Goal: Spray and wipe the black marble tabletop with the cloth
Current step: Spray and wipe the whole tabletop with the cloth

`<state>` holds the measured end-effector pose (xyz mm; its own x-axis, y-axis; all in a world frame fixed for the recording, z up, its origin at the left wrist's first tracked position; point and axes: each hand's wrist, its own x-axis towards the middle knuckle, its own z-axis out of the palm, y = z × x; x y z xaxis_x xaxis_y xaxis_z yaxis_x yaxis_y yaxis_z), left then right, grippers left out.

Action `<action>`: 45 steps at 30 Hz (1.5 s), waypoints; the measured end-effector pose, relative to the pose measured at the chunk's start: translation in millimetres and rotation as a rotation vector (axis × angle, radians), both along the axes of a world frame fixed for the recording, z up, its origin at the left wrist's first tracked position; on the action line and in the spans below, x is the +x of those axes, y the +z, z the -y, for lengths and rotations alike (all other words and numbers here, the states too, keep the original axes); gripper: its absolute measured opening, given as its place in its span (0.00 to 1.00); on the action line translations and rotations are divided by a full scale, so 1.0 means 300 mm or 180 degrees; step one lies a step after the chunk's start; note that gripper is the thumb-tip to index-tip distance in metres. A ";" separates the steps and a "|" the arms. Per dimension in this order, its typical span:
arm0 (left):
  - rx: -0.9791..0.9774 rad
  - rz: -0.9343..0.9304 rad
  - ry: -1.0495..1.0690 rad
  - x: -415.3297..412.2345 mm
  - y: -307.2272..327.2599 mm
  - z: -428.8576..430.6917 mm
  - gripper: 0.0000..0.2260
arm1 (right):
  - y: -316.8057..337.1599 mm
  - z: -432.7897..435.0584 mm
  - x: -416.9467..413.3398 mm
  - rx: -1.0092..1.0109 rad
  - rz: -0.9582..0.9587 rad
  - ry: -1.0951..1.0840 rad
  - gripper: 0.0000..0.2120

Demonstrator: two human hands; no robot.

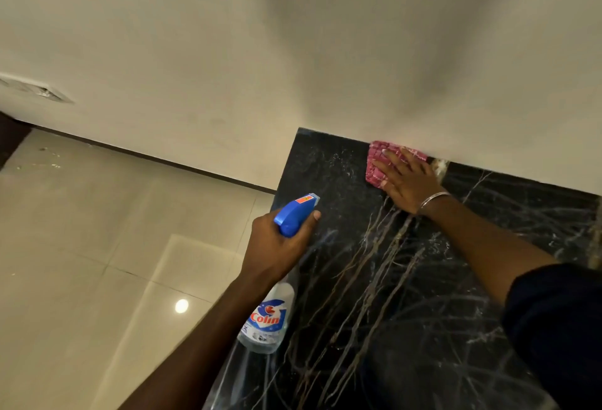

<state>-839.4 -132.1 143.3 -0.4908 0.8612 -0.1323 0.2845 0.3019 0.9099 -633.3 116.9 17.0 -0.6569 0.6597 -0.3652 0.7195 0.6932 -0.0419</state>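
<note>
From the head camera, one black marble tabletop [407,312] with pale veins runs up to a cream wall [195,51]. One pink cloth [374,162] lies at its far edge, touching the wall, and the right hand [407,181] presses it flat with straight, spread fingers, one metal bangle [433,199] on its wrist. The left hand [277,246] is curled round the neck of one spray bottle [268,321], held over the tabletop's left edge, above the tiled floor [65,246]

L hand [277,246] hides bottle [267,321] neck; cloth [374,162] partly under R hand [407,178].
</note>
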 end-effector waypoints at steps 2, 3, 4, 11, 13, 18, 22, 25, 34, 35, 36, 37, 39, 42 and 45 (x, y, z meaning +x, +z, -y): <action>-0.0033 0.0000 -0.0013 -0.005 -0.001 0.020 0.10 | 0.012 0.017 -0.022 -0.0073 0.0063 -0.0244 0.30; -0.0038 0.0000 -0.0018 -0.005 -0.003 0.028 0.10 | 0.022 0.055 -0.037 -0.0066 0.0019 -0.0416 0.30; -0.0046 -0.0003 -0.0005 -0.004 -0.007 0.032 0.10 | 0.021 0.100 -0.056 -0.0073 -0.0038 -0.0585 0.29; -0.0223 0.0025 0.0050 0.031 -0.039 0.063 0.10 | 0.017 0.453 -0.050 -0.0187 -0.0333 0.0244 0.30; -0.0292 0.0017 0.0070 0.026 -0.048 0.081 0.10 | 0.025 0.398 -0.016 -0.0278 -0.0261 0.0450 0.28; -0.0406 -0.0003 0.0043 0.020 -0.044 0.133 0.09 | 0.048 0.101 -0.078 -0.0341 0.0300 -0.0323 0.28; -0.0389 -0.0157 0.0135 -0.002 -0.042 0.191 0.11 | 0.066 0.133 -0.109 -0.0414 0.0271 -0.0446 0.30; -0.0447 -0.0158 0.0207 -0.009 -0.055 0.218 0.13 | 0.065 0.320 -0.122 -0.0310 0.0062 -0.0204 0.29; -0.0475 -0.0113 0.0239 0.005 -0.072 0.263 0.12 | 0.064 0.350 -0.081 -0.0267 0.0082 0.0387 0.27; -0.0468 -0.0110 0.0263 0.001 -0.069 0.272 0.11 | 0.068 0.303 -0.097 -0.0268 0.0145 0.0142 0.28; -0.0464 -0.0128 0.0278 -0.003 -0.066 0.280 0.11 | 0.072 0.273 -0.117 -0.0274 0.0210 -0.0021 0.28; -0.0472 -0.0151 0.0284 -0.007 -0.065 0.287 0.11 | 0.072 0.267 -0.134 -0.0285 0.0241 -0.0126 0.28; -0.0468 -0.0182 0.0300 -0.013 -0.062 0.301 0.11 | 0.067 0.320 -0.154 -0.0170 0.0175 -0.0236 0.29; -0.0458 -0.0220 0.0320 -0.017 -0.064 0.324 0.11 | 0.053 0.501 -0.162 0.0042 -0.0041 0.0064 0.29; -0.0454 -0.0242 0.0323 -0.021 -0.071 0.331 0.11 | 0.038 0.682 -0.150 -0.0009 -0.0357 0.0622 0.28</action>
<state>-845.5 -231.5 122.0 -0.5874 0.7819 -0.2087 0.3125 0.4570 0.8328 -678.3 -87.6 28.4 -0.8086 0.5149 -0.2845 0.5623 0.8187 -0.1163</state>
